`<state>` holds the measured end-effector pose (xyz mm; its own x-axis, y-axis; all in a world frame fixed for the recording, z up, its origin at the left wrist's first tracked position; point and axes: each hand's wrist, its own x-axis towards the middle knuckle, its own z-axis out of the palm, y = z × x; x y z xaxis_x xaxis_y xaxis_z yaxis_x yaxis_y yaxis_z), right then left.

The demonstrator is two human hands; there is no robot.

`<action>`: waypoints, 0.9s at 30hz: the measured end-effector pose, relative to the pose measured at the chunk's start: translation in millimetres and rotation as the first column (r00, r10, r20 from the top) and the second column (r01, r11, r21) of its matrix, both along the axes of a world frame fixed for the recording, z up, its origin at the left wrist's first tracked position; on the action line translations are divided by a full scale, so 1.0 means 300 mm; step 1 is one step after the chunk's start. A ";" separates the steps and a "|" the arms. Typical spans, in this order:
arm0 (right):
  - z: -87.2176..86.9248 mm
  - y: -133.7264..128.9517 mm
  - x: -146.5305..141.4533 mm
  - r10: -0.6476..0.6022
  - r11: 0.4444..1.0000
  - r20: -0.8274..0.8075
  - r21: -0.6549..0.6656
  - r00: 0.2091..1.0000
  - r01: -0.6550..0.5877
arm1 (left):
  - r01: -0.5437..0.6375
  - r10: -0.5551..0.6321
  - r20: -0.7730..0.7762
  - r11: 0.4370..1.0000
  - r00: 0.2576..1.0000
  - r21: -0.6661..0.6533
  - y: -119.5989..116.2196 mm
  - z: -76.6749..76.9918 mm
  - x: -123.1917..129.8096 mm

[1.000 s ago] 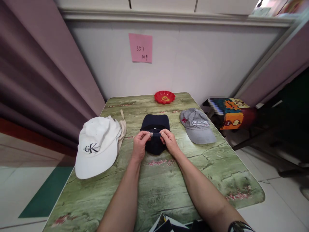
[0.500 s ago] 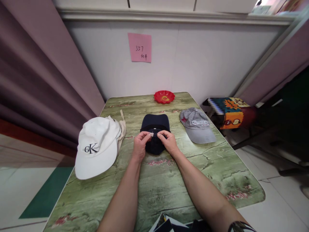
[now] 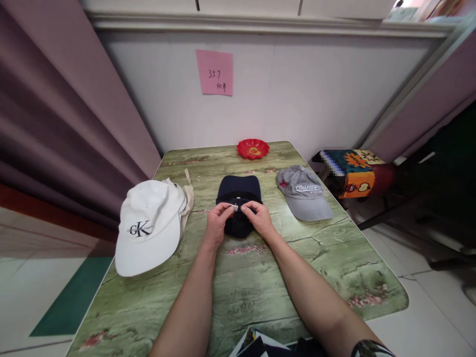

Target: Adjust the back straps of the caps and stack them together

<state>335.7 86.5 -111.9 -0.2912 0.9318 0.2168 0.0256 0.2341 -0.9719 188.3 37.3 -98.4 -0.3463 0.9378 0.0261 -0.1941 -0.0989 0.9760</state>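
Observation:
A dark navy baseball cap (image 3: 240, 186) lies mid-table with its brim pointing away from me. At its near part is a strap with a small silver-coloured buckle (image 3: 234, 208). My left hand (image 3: 218, 220) pinches the strap at the buckle between thumb and fingertips. Just to the right, my right hand (image 3: 259, 218) is closed in a pinch on the same strap, thumb close to the buckle. The fingers cover part of the strap, so I cannot tell how it runs through the buckle.
Stacked white and beige caps (image 3: 148, 223) lie at the left of the green wood-patterned table (image 3: 253, 282). A grey cap (image 3: 303, 191) is at the right, and a red scalloped dish (image 3: 253, 148) at the far edge. Beyond stands a wall with a pink note (image 3: 214, 72).
My right thumb has shifted slightly left, closer to the buckle, and the strap between my fingertips shows less. The navy cap and the other things stay where they were.

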 end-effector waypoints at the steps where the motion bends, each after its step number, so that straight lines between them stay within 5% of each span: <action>1: 0.002 0.000 0.001 0.004 1.000 0.000 0.002 1.000 -0.004 | 0.005 -0.005 -0.007 1.000 1.000 0.003 -0.001 0.000 0.000; 27: 0.003 -0.010 -0.002 0.049 0.999 0.005 0.000 0.999 -0.049 | -0.002 0.000 -0.046 1.000 0.999 -0.029 -0.009 0.019 0.000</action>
<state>335.1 83.6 -110.9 -0.3373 0.9164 0.2155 0.0187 0.2354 -0.9717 188.4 34.7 -92.8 -0.3462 0.9381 0.0154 -0.1485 -0.0710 0.9864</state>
